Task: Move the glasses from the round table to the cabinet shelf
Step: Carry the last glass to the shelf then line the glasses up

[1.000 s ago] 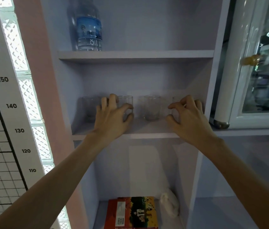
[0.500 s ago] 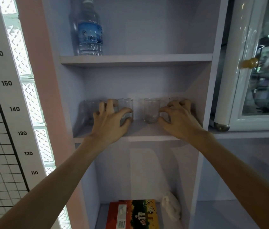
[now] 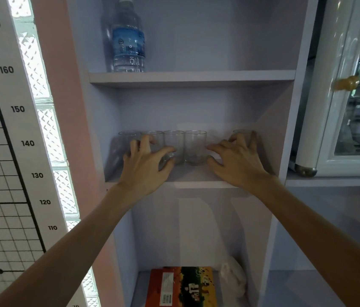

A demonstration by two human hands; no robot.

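Note:
Several clear glasses stand in a row on the cabinet's middle shelf. My left hand reaches in at the left. Its fingers lie over the second glass, and its thumb curls around the base of the third glass. The leftmost glass is partly hidden behind my fingers. A fourth glass stands tight against the third. My right hand is spread, its index fingertip touching the fourth glass. Its other fingers cover most of the rightmost glass, which stands apart.
A water bottle stands on the shelf above. A colourful box and a white bag lie on the shelf below. A glass-fronted white cabinet door stands open at the right. A height chart hangs on the left wall.
The fourth glass has slid left and now stands against the third. My right hand followed it left. My left hand stayed on its glasses.

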